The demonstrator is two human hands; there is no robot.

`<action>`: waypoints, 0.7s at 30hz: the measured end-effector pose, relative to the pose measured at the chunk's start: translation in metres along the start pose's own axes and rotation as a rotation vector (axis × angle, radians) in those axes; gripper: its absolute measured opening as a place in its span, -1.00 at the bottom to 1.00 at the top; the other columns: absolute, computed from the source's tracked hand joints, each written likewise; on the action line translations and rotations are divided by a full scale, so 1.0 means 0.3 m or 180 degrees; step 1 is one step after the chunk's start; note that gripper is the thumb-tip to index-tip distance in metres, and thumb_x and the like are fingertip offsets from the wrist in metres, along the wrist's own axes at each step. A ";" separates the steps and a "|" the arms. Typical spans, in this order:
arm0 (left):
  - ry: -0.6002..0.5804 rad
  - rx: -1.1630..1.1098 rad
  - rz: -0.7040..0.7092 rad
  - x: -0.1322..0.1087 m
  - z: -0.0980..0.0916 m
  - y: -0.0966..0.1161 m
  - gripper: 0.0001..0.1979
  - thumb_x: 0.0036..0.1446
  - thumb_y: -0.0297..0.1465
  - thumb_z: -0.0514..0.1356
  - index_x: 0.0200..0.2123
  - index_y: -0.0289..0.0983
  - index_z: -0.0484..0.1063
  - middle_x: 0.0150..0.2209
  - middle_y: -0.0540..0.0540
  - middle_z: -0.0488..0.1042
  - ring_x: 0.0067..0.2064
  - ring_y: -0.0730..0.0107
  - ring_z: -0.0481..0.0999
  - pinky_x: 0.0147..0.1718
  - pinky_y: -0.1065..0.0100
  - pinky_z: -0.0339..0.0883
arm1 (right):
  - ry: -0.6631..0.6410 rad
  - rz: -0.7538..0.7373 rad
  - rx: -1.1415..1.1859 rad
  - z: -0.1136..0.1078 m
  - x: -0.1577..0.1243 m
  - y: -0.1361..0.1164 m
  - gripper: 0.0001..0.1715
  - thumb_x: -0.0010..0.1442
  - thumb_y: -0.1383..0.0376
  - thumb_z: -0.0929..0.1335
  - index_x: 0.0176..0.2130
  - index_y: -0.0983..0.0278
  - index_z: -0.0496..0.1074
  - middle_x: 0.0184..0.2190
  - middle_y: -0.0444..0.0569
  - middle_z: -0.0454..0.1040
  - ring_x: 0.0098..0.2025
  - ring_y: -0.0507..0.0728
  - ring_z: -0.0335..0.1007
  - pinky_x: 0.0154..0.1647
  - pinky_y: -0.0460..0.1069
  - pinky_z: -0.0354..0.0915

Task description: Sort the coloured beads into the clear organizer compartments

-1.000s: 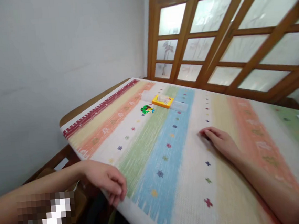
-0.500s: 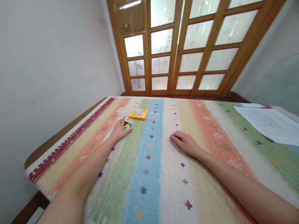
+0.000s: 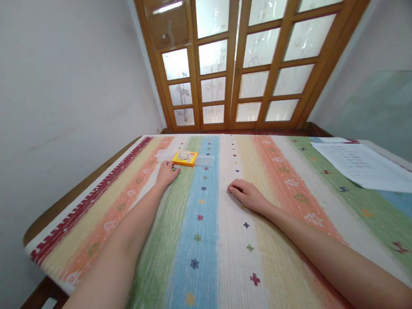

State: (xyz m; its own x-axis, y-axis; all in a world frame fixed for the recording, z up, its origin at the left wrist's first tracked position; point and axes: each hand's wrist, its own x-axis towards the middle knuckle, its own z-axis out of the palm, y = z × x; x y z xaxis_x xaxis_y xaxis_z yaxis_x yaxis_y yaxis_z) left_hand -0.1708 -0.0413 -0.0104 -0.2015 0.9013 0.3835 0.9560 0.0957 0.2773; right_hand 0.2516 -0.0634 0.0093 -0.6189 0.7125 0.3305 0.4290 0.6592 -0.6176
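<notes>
My left hand [image 3: 167, 173] lies at the far left part of the table, its fingers closed on a small multicoloured flat piece [image 3: 175, 169]. Only a sliver of blue and yellow shows past the fingers, so its exact kind is hidden. Just beyond that hand sits a flat yellow-orange box [image 3: 185, 159] with printing on top. Clear plastic trays flank it, one at its left [image 3: 165, 155] and one at its right [image 3: 204, 161]. Nearer the table's middle, my right hand [image 3: 245, 194] rests on the cloth with fingers curled in, nothing showing in them.
A striped tablecloth [image 3: 231, 247] covers the table. Printed paper sheets [image 3: 364, 168] lie on the right side. Behind the table stand wooden doors with frosted panes [image 3: 212, 58]; a bare wall [image 3: 61, 80] runs along the left.
My left hand has turned over the colourful piece, which now shows far less, and sits closer to the yellow box. My right hand keeps its place; the whole view has shifted slightly.
</notes>
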 end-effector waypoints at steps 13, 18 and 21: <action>0.0654 -0.0745 -0.0995 0.024 -0.027 -0.077 -0.72 0.33 -0.24 0.10 -0.18 -0.23 0.57 -0.08 -0.20 0.60 0.04 0.10 0.54 0.09 0.15 0.36 | 0.0343 0.0014 -0.0496 0.076 0.127 0.017 -0.74 0.42 0.25 0.27 0.00 0.23 0.49 -0.02 0.08 0.51 0.06 0.21 0.43 0.14 0.10 0.30; 0.1027 -0.0780 -0.1206 0.046 -0.031 -0.136 -0.71 0.26 -0.31 0.14 -0.01 -0.26 0.51 0.04 -0.26 0.54 0.16 0.07 0.48 0.20 0.10 0.33 | 0.0465 0.0402 -0.1128 0.163 0.278 0.013 -0.50 0.44 0.18 0.29 0.29 0.23 0.36 0.23 0.17 0.40 0.24 0.27 0.35 0.26 0.14 0.24; 0.0961 -0.0851 -0.1279 0.063 -0.032 -0.145 -0.61 0.25 -0.33 0.15 0.12 -0.27 0.45 0.12 -0.29 0.51 0.20 0.07 0.47 0.22 0.10 0.33 | 0.0297 0.0598 -0.1384 0.191 0.332 0.009 -0.38 0.45 0.10 0.28 0.39 0.22 0.26 0.31 0.19 0.34 0.27 0.31 0.32 0.27 0.16 0.22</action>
State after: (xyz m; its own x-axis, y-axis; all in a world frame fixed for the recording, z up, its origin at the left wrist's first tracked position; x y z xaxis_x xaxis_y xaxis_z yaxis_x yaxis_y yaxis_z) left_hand -0.2183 -0.0325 -0.0069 -0.6278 0.6517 0.4257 0.7123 0.2605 0.6517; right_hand 0.1534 -0.0044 -0.0001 -0.4512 0.8343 0.3168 0.7753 0.5423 -0.3238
